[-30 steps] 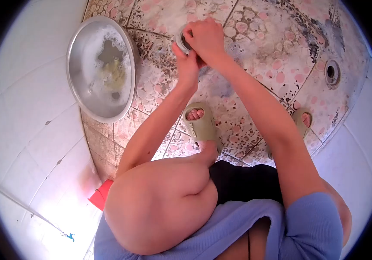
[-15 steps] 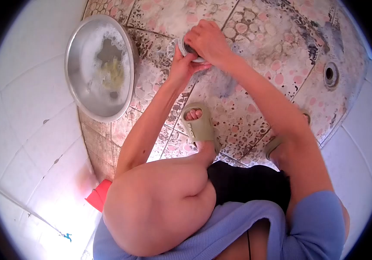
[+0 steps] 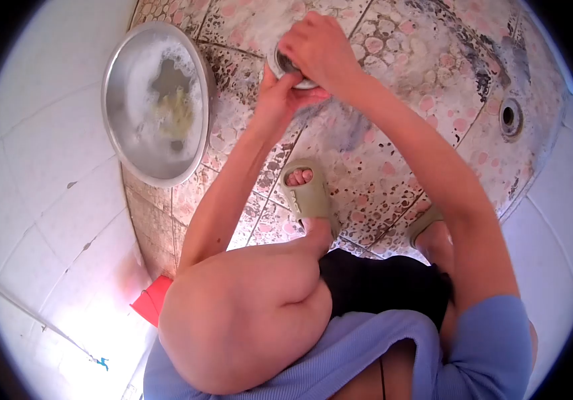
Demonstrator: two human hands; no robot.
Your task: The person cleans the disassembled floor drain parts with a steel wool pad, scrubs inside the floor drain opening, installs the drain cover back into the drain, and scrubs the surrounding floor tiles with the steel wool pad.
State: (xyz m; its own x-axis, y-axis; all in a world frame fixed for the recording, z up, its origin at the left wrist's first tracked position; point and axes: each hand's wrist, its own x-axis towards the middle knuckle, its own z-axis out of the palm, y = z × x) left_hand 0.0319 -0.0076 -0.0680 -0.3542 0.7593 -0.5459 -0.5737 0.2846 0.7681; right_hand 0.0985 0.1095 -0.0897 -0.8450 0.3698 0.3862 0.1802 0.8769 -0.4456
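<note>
A small round cup-like vessel, with a pale rim and a dark grey inside, is held just above the tiled floor. My left hand grips it from below and the near side, thumb at the rim. Over its top lies my right hand, fingers curled down into or against the opening. The right fingertips are hidden, so I cannot tell whether they pinch anything. To the left of both hands stands a wide metal basin holding soapy water and something yellowish under the suds.
Stained pink-and-white tiles cover the floor, with a round drain at the right. My feet wear green slides. A red object sits by the left wall, near a small blue tap.
Both hands stay at the vessel. My right hand has shifted slightly up and left over it, and the vessel has moved a little upward in view.
</note>
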